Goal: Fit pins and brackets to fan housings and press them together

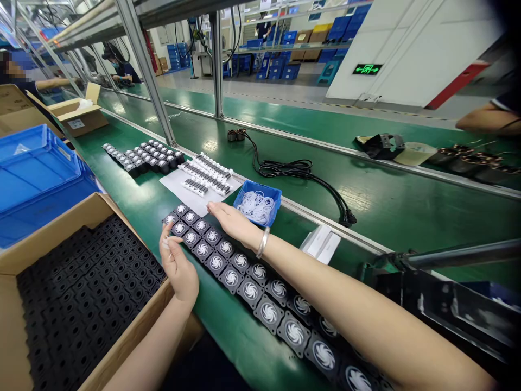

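Observation:
Two long rows of small black square fans (232, 278) with white swirl-shaped centres run along the green bench, from its middle to the lower right. My left hand (179, 266) is at the near side of the rows' far end, fingers extended and thumb apart, at the edge of the end fans. Across the rows, my right hand (232, 220) lies along their other side with its fingers stretched out. That forearm passes over the rows and hides part of them. Neither hand is wrapped around anything.
A cardboard box (134, 320) of black square parts stands at the near left, beside blue crates (36, 174). Beyond my hands are a blue tray (272, 209) of white rings, white-and-black parts (207, 174) on paper, more fans (150, 155) and a black cable (285, 169).

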`<state>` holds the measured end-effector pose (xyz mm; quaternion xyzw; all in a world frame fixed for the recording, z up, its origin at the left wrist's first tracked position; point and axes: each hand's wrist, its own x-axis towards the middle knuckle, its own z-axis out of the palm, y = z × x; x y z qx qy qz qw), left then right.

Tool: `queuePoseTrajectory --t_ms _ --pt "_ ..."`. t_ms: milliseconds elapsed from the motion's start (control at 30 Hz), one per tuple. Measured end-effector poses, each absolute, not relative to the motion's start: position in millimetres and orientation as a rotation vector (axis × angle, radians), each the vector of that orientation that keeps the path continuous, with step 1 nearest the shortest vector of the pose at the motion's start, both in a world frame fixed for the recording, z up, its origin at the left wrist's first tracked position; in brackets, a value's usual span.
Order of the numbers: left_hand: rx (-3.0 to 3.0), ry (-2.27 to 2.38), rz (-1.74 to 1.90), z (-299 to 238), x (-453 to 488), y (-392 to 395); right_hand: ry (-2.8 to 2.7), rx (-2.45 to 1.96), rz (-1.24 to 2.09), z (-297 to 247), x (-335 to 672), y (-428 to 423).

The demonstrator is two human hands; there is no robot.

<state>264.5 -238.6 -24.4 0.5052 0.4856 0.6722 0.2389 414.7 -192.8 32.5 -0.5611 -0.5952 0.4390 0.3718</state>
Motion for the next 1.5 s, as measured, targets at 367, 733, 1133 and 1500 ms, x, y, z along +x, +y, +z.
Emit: queuePoseTrajectory --t_ms 367,733,1133,1500 --pt "1.514 1.002 0.921 14 235 -281 -1.832 -1.078 0.999 55 401 -258" --pt "1.034 1.01 1.052 0 223 -280 -1.716 -1.309 0.69 53 425 -236" --pt "0.768 0.929 0.91 -7 199 -289 -2.1 -1.433 0.563 19 418 -215" --pt "1.213 0.921 0.821 -2 208 -286 -2.051 -1.228 0.708 71 406 -256"
